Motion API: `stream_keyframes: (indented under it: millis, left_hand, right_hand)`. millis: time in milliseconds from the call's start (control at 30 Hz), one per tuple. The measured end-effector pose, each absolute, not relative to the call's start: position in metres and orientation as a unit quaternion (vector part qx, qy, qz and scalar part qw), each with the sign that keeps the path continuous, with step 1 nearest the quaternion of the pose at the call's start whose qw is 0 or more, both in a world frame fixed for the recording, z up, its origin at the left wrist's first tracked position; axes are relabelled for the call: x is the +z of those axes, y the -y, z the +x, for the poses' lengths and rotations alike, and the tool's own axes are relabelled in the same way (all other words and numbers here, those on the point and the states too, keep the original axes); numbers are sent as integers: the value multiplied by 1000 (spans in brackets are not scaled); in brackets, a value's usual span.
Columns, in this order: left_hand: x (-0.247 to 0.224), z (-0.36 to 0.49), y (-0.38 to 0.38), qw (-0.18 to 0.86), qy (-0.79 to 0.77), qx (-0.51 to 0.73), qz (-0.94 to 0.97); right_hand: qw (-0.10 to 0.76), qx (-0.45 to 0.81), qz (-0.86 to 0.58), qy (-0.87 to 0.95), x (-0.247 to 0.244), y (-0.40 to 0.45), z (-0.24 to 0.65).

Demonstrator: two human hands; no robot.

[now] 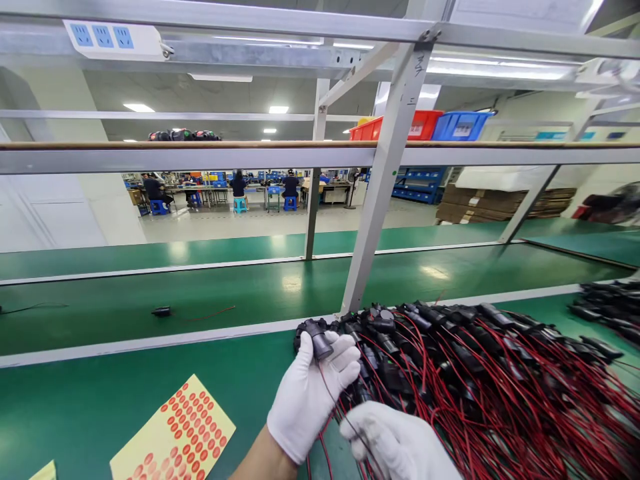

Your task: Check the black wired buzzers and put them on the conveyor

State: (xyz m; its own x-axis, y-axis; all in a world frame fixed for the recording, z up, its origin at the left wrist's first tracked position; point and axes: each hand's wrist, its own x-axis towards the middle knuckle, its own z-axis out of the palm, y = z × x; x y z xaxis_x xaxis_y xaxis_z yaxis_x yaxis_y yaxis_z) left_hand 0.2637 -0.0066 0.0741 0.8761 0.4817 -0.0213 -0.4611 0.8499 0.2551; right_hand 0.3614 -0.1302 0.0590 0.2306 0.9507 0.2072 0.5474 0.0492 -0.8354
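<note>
My left hand (315,393), in a white glove, is closed around a small black cylindrical motor-like part (318,339), its thumb on one side and fingers on the other. From this part a thin dark wire (327,387) runs down towards my right hand (395,443), also gloved in white. The fingers of that hand are curled together on the wire, low at the bottom edge of the view. Just right of both hands lies a large heap of similar black parts (465,353) with long red and dark wires (480,427).
A yellow sheet of red round stickers (193,433) lies left of my hands. Behind the white edge strip, one black part (161,311) rests on the green belt (240,287). A metal post (375,200) rises before me. Overhead, a shelf holds red (423,125) and blue bins (460,125).
</note>
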Motion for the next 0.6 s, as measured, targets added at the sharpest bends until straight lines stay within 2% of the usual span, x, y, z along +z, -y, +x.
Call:
stream_keyframes:
  millis: [100, 200, 300, 433, 500, 600]
  left_hand:
    - [64, 274, 8, 925, -102, 315, 186]
    - [61, 277, 8, 929, -115, 303, 181]
    - [67, 275, 8, 953, -81, 260, 130]
    - [77, 273, 14, 972, -3, 228, 62]
    - [79, 272, 18, 978, 6, 205, 41]
    - [76, 270, 20, 985, 5, 170, 32]
  right_hand:
    - [410, 239, -680, 560, 63, 113, 353]
    - [384, 184, -717, 552, 66, 104, 351]
    - [350, -23, -736, 578, 71, 109, 357]
    - [214, -345, -665, 627, 84, 125, 364]
    - [152, -416, -635, 633, 90, 132, 364]
    - [113, -430, -608, 657, 96, 138, 363]
